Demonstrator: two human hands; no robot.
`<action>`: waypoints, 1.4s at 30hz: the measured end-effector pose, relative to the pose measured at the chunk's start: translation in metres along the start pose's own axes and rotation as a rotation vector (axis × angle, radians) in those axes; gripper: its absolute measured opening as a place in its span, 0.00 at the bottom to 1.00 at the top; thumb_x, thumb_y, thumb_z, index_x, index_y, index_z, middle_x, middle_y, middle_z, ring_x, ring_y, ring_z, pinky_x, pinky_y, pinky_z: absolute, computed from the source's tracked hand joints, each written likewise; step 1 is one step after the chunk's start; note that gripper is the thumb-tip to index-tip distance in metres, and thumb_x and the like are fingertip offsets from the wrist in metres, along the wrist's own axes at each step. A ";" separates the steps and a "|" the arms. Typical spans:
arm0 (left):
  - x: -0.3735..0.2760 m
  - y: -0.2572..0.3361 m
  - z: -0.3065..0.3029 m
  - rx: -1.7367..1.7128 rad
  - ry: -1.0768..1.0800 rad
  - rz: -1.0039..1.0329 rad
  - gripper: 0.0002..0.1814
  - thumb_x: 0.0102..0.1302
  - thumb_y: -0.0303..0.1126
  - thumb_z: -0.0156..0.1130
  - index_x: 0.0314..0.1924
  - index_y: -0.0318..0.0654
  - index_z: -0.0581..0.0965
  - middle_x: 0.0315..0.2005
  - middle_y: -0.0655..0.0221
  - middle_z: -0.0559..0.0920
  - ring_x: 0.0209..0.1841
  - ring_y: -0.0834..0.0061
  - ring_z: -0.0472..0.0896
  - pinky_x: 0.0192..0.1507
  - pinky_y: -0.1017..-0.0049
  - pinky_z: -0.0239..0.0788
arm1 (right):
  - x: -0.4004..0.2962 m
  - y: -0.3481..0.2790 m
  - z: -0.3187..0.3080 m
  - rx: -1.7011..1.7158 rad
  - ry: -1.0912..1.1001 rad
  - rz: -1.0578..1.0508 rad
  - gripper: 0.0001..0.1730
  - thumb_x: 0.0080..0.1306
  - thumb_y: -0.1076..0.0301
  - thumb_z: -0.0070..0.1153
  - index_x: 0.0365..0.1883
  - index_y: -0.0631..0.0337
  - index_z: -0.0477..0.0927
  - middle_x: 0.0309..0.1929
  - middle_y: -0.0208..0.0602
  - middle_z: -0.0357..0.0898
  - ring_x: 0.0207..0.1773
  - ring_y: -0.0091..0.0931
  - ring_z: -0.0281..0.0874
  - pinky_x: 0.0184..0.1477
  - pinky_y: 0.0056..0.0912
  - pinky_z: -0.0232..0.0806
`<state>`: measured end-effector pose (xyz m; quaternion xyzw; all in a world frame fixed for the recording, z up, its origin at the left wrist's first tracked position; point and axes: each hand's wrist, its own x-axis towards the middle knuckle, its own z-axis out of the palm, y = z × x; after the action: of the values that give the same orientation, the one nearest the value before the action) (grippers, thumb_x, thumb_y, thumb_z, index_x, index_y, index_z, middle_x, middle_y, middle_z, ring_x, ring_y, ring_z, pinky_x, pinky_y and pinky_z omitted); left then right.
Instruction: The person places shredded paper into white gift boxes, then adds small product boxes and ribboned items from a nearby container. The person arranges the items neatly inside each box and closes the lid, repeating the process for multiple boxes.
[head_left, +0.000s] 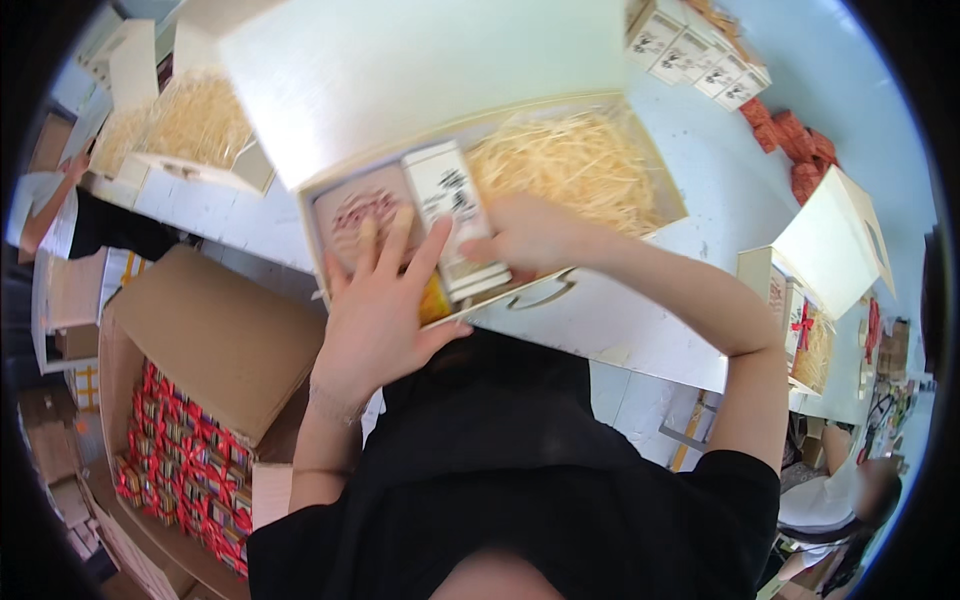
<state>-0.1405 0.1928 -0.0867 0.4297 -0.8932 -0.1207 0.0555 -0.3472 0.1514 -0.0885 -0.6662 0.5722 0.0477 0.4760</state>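
An open cream gift box (585, 102) lies before me, its lid (427, 67) raised at the back. In its left part sits a flat pinkish box (349, 199) with dark red print. My left hand (375, 307) is spread over that box, with fingertips on its face. A tall white carton (442, 176) bearing dark writing stands slightly tilted beside it. My right hand (529, 232) holds the carton's right edge, thumb on its face and the other fingers partly hidden. Pale shredded straw (570, 169) fills the right part. Something yellow (435, 300) shows under my left hand.
A large cardboard box (210, 322) at lower left holds ribbon-tied bundles (184, 457). More white cartons (697, 60) and red packets (799, 146) stand at upper right. Other open gift boxes (832, 240) sit right and upper left. People (56, 206) are at both sides.
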 end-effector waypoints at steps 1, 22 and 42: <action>-0.005 0.001 -0.005 0.041 -0.037 -0.008 0.51 0.45 0.48 0.73 0.69 0.51 0.60 0.68 0.55 0.57 0.70 0.45 0.52 0.64 0.42 0.43 | -0.009 -0.018 0.001 -0.082 0.043 -0.068 0.23 0.65 0.51 0.51 0.35 0.68 0.79 0.26 0.50 0.79 0.27 0.32 0.81 0.30 0.35 0.72; -0.045 -0.024 -0.019 0.014 -0.097 -0.328 0.45 0.41 0.38 0.75 0.63 0.53 0.69 0.70 0.57 0.55 0.71 0.43 0.46 0.65 0.37 0.34 | 0.087 0.151 -0.234 -0.122 1.266 -0.243 0.17 0.59 0.60 0.60 0.42 0.60 0.80 0.35 0.43 0.83 0.41 0.36 0.81 0.45 0.36 0.72; -0.030 -0.027 -0.006 0.016 0.004 -0.319 0.45 0.43 0.38 0.73 0.66 0.59 0.66 0.69 0.58 0.57 0.69 0.41 0.52 0.64 0.42 0.44 | 0.084 0.197 -0.122 -0.693 1.137 -0.374 0.19 0.56 0.59 0.60 0.45 0.56 0.78 0.49 0.41 0.76 0.54 0.41 0.71 0.54 0.43 0.65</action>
<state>-0.1005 0.1987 -0.0881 0.5669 -0.8143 -0.1202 0.0341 -0.5359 0.0284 -0.1878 -0.7891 0.5600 -0.2115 -0.1379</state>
